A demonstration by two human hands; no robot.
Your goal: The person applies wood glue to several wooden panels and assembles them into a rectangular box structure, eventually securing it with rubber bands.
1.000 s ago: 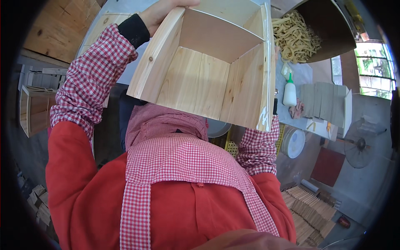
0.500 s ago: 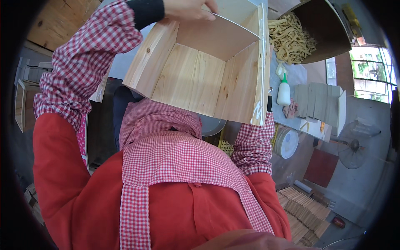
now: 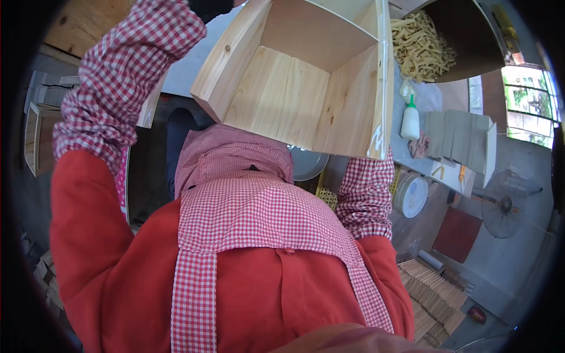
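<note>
"One wooden box (image 3: pixel 279 88) is present. State its location."

"In front of the apron (image 3: pixel 259 206), open face toward the viewer, crossed by a divider (image 3: pixel 306 35). The far end leaves the view; the long axis cannot be confirmed."

"Hand positions?"

"Left hand (image 3: pixel 238 2): a sliver at the top of the view, just beside the left wall (image 3: pixel 232 50). The box lies to its right and bodyward. Right hand: hidden; its checked sleeve (image 3: pixel 368 194) passes behind the right wall (image 3: pixel 353 94) (the one edged with a white bead (image 3: pixel 378 138))."

"Finger state?"

"Indeterminate for both hands, as is which is nearer."

"Containers?"

"The near compartment (image 3: pixel 288 103) shows bare boards. The open carton (image 3: pixel 471 41) at right holds pale curled strips (image 3: pixel 421 50). Nearby: a green-tipped squeeze bottle (image 3: pixel 410 123), contents unverified."
</note>
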